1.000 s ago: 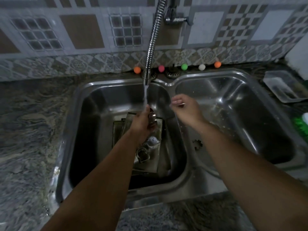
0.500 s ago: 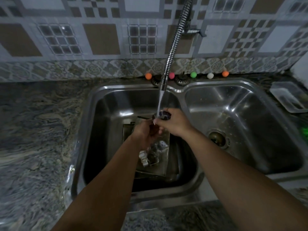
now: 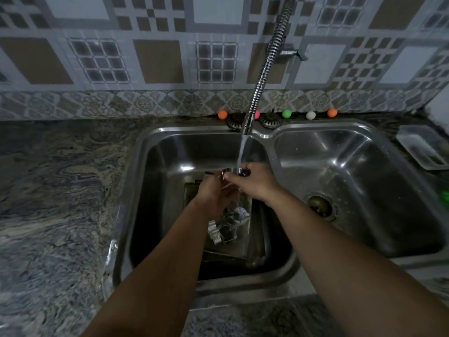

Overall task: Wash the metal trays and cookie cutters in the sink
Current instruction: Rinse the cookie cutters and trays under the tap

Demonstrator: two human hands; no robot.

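Both hands meet under the running water in the left basin [image 3: 170, 152]. My right hand [image 3: 255, 182] grips a round metal cookie cutter [image 3: 237, 171] from above, right where the stream from the coiled faucet [image 3: 247, 126] lands. My left hand [image 3: 213, 192] holds the same cutter from below, fingers curled against it. Beneath the hands, stacked metal trays [image 3: 239, 249] lie on the basin floor with more cookie cutters [image 3: 220, 231] on top. A small speckled rounded object [image 3: 239, 212] lies among them.
The right basin [image 3: 352, 166] holds only its drain [image 3: 320, 205]. Coloured balls [image 3: 286, 113] and two sink strainers line the back ledge. A clear plastic container [image 3: 422, 149] sits on the right counter, something green [image 3: 445, 197] at the right edge. Granite counter [image 3: 60, 190] spreads left.
My right hand came in from over the sink divider and took hold of the cutter held by my left hand under the water. The view shifted left and down.
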